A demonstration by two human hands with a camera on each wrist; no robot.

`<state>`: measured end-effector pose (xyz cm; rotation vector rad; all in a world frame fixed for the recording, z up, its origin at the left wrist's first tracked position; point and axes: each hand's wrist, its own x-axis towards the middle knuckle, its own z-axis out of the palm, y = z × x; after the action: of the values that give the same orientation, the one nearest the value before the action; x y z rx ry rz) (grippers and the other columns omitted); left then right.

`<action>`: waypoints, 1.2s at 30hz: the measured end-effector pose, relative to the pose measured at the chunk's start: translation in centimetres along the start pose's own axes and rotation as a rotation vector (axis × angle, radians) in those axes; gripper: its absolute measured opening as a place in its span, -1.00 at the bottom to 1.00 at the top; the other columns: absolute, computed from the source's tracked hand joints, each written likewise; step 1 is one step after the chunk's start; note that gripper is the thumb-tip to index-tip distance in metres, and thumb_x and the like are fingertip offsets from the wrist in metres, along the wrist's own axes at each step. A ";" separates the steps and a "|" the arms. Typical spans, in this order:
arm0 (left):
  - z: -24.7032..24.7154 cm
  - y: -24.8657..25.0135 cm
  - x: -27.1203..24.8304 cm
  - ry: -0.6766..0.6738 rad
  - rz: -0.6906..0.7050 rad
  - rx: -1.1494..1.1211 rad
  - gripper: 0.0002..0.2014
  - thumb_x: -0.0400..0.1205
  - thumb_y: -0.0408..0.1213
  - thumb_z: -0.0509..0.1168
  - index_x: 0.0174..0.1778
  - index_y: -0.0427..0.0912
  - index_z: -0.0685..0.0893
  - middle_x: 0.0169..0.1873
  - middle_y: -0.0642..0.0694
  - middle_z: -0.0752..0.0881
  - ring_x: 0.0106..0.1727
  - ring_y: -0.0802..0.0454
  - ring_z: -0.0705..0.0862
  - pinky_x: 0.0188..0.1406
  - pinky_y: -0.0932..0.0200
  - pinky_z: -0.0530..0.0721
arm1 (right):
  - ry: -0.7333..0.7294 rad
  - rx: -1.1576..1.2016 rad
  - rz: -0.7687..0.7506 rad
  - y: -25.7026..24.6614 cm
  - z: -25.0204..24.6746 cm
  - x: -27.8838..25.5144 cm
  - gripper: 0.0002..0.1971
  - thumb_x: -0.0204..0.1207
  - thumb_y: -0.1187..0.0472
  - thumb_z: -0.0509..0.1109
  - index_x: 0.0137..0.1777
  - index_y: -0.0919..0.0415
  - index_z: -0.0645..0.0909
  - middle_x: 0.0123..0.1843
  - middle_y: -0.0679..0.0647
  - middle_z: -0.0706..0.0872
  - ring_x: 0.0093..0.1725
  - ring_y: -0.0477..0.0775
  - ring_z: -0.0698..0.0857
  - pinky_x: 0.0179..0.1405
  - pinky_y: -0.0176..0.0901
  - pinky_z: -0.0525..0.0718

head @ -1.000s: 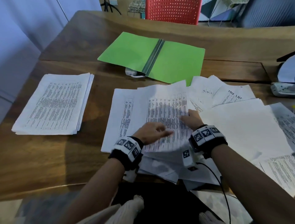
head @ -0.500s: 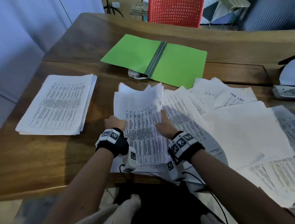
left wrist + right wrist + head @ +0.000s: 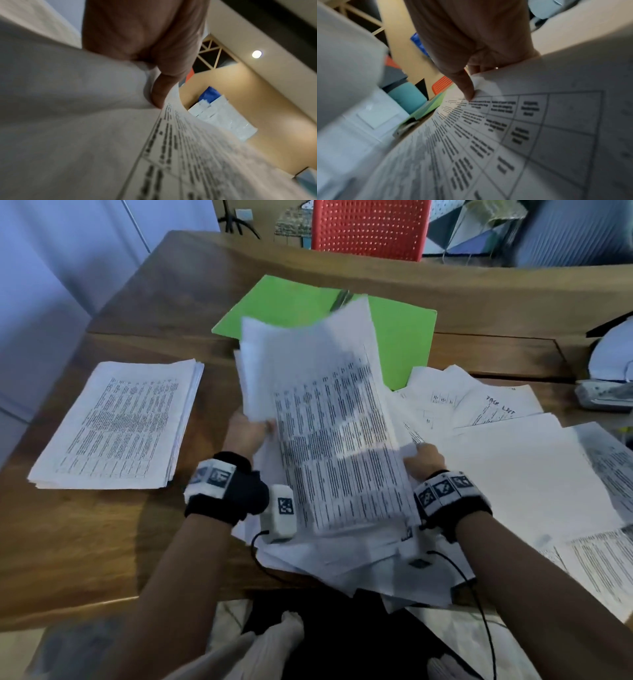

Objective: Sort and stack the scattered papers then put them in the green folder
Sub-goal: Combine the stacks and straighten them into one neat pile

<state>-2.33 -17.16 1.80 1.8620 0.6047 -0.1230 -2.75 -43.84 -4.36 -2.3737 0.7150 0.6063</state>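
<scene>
- Now my left hand grips the left edge of a bundle of printed sheets, thumb on top and fingers curled underneath; in the left wrist view the paper bows over my thumb.
- On the other edge, my right hand pinches the same bundle, its thumb pressing down on the printed table.
- A second ago both palms lay flat on the spread, raking pages inward; half a second ago I had them at the sides of a gathered group; now that group is up off the table, tilted with its far edge raised and blurred by motion.
- I judge this means one more batch is collected and ready to be squared up and added to a pile.
- Beneath and to the right of the bundle, the scattered papers lie fanned and overlapping, some hanging over the near table edge, so plenty of sorting remains.
- Well apart on my left, the stacked pile sits flat and fairly even on the wooden table.
- Beyond the lifted sheets, the green folder lies open, partly hidden behind them, with nothing in it that I can see.
- Farther back stands a red chair.
</scene>
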 end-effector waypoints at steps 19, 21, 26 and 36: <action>4.2 -3.6 -1.3 -0.254 -0.232 -0.292 -0.44 0.47 -0.11 0.50 0.30 -0.36 0.57 0.00 -0.18 0.70 -0.10 -0.12 0.67 -0.01 0.03 0.63 | 0.004 0.373 -0.703 -3.7 -2.9 -6.8 -0.70 0.52 0.27 0.38 0.16 -0.07 0.48 0.41 0.12 0.38 0.44 0.18 0.38 0.48 0.18 0.35; 2.7 -2.0 -1.3 -0.205 -0.099 -0.448 -0.65 0.52 -0.26 0.45 0.18 -0.31 0.63 -0.14 -0.17 0.74 -0.16 -0.13 0.69 -0.17 0.07 0.72 | -0.024 0.536 -0.719 -3.9 -4.5 -7.3 -0.67 0.50 0.24 0.40 0.25 0.06 0.47 0.29 0.05 0.51 0.25 0.05 0.55 0.27 -0.06 0.58; -0.2 5.0 -2.6 -0.134 0.391 -0.624 -0.78 0.37 -0.29 0.54 -0.07 -0.14 0.79 0.03 -0.26 0.80 0.12 -0.28 0.75 0.15 -0.27 0.68 | 0.179 0.791 -0.853 -5.4 -8.3 -8.7 -0.86 0.46 0.27 0.44 0.01 0.12 0.68 -0.11 -0.19 0.79 -0.08 -0.20 0.76 0.05 -0.16 0.72; -1.1 7.1 -3.8 0.022 0.603 -0.583 -0.70 0.23 -0.06 0.50 -0.28 -0.14 0.62 -0.46 0.17 0.72 -0.37 0.18 0.65 -0.33 0.28 0.63 | 0.372 0.939 -1.053 -6.8 -7.6 -9.8 -0.53 0.44 0.27 0.45 0.23 0.12 0.27 0.07 -0.16 0.48 0.01 -0.31 0.60 0.01 -0.28 0.65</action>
<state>-2.52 -19.26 9.64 1.3983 0.0521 0.4299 -4.13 -40.69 9.37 -1.5967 -0.1839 -0.5348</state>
